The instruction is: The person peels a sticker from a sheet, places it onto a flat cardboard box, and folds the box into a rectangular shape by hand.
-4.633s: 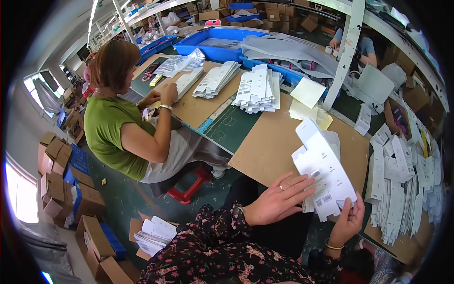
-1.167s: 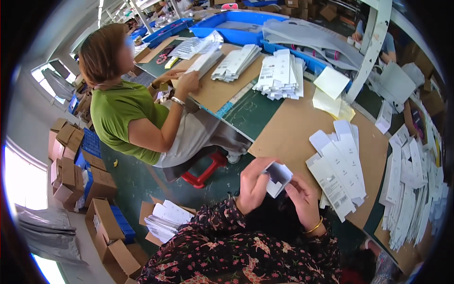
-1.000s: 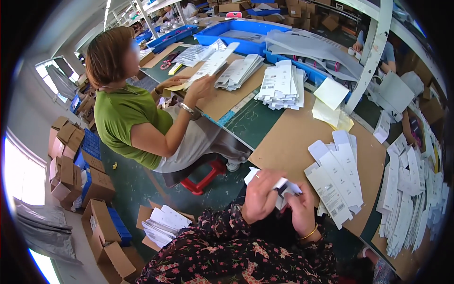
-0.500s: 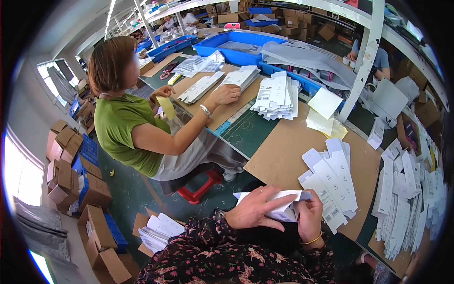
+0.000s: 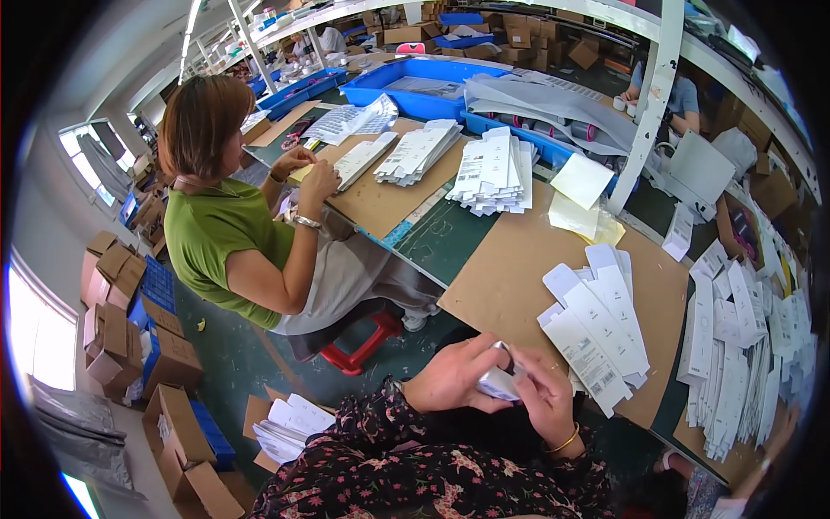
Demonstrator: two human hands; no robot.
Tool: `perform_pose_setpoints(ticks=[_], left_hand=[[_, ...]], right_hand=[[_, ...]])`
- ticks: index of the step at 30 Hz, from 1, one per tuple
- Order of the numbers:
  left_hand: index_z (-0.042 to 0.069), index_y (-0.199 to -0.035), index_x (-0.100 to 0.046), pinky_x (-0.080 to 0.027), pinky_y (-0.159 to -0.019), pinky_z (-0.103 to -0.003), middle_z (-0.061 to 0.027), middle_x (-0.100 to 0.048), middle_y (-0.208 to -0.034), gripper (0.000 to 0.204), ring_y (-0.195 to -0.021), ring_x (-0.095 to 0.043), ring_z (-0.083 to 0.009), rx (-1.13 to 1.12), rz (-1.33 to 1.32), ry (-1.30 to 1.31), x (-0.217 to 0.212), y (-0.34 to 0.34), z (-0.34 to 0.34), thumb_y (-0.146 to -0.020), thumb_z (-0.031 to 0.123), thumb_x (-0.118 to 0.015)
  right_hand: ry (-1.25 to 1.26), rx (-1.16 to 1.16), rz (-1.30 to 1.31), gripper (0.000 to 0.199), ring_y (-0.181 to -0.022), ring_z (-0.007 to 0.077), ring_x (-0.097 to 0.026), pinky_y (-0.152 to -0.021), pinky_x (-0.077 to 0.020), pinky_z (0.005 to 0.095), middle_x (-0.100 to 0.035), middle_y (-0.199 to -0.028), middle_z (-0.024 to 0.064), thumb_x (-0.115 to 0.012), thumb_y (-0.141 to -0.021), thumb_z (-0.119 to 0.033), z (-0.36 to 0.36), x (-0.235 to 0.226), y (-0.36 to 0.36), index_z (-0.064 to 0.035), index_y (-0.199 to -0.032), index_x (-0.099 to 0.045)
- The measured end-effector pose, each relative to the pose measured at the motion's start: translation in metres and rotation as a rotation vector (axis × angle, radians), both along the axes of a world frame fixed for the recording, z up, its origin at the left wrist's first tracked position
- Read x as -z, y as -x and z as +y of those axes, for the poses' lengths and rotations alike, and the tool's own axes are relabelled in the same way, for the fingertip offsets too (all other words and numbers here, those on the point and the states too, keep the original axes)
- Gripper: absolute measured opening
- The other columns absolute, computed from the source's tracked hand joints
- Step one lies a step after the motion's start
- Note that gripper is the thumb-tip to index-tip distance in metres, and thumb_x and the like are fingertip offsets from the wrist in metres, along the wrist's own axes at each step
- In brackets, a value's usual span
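Observation:
A white folding carton [image 5: 497, 384] is held low in front of my body, its narrow end turned up. My left hand [image 5: 451, 377] wraps round its left side. My right hand [image 5: 548, 400] grips the right side, thumb and fingers at the upper end. Much of the carton is hidden by my fingers. Close to my right hand, several flat white carton blanks [image 5: 596, 324] lie fanned out on a brown cardboard sheet [image 5: 493, 268]. Yellowish sheets of paper [image 5: 581, 182] rest at the far edge of that cardboard.
A co-worker in a green top [image 5: 226, 229] sits at the left, hands on a yellow sheet. Stacks of blanks [image 5: 494, 169] and a blue tray [image 5: 415, 86] stand farther back. Piled white cartons [image 5: 735, 346] fill the right side. A box of blanks [image 5: 290, 424] stands lower left.
The carton has turned in my hands from lying lengthwise to end-up, and my fingers have closed in. The co-worker's hand has left the stacked blanks and joined the other at the yellow sheet.

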State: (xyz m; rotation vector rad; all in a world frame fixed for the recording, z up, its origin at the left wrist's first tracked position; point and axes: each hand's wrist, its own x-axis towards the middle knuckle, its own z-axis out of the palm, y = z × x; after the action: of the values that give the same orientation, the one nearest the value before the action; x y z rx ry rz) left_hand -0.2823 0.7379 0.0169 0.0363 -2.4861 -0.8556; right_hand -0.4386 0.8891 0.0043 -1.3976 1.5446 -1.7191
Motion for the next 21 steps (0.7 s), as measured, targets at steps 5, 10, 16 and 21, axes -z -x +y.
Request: perform_pose_setpoints(ticks=[5, 10, 16, 21], left_hand=[[0.009, -0.112, -0.052, -0.059, -0.073, -0.042, -0.0151, -0.064, -0.11, 0.055, -0.091, -0.069, -0.0368, -0.004, 0.061, 0.004, 0.0, -0.007, 0.0, -0.078, 0.021, -0.093], [0.007, -0.114, -0.052, -0.06, -0.076, -0.044, -0.0177, -0.065, -0.112, 0.052, -0.096, -0.07, -0.0402, 0.105, 0.116, -0.008, 0.008, -0.011, -0.006, -0.082, 0.018, -0.091], [0.004, -0.13, -0.048, -0.06, -0.084, -0.044, -0.0228, -0.065, -0.122, 0.082, -0.1, -0.07, -0.04, 0.106, -0.275, -0.152, 0.033, -0.014, -0.014, -0.071, 0.028, -0.1], [0.0, -0.134, -0.046, -0.062, -0.073, -0.041, -0.0259, -0.067, -0.116, 0.088, -0.09, -0.074, -0.0377, 0.132, -0.031, -0.062, 0.038, -0.009, -0.009, -0.07, 0.023, -0.103]], right_hand=[[-0.11, -0.148, -0.302, 0.027, -0.096, 0.0118, -0.068, -0.079, -0.0546, 0.025, -0.07, -0.123, 0.008, -0.069, -0.102, 0.001, 0.006, -0.001, 0.002, -0.0003, -0.128, -0.073], [-0.186, -0.217, -0.587, 0.03, -0.087, 0.0077, -0.065, -0.074, -0.0549, 0.0239, -0.071, -0.122, 0.0059, -0.073, -0.101, -0.002, 0.011, 0.008, -0.002, 0.0003, -0.13, -0.069], [-0.248, -0.216, -0.484, 0.043, -0.092, 0.0083, -0.068, -0.078, -0.0585, 0.0258, -0.07, -0.113, 0.0037, -0.079, -0.096, -0.005, 0.015, 0.023, 0.006, -0.0013, -0.135, -0.062], [-0.243, -0.16, -0.406, 0.042, -0.081, 0.0077, -0.066, -0.068, -0.0545, 0.0267, -0.072, -0.109, 0.0065, -0.085, -0.089, -0.013, 0.015, 0.016, 0.01, -0.001, -0.124, -0.066]])
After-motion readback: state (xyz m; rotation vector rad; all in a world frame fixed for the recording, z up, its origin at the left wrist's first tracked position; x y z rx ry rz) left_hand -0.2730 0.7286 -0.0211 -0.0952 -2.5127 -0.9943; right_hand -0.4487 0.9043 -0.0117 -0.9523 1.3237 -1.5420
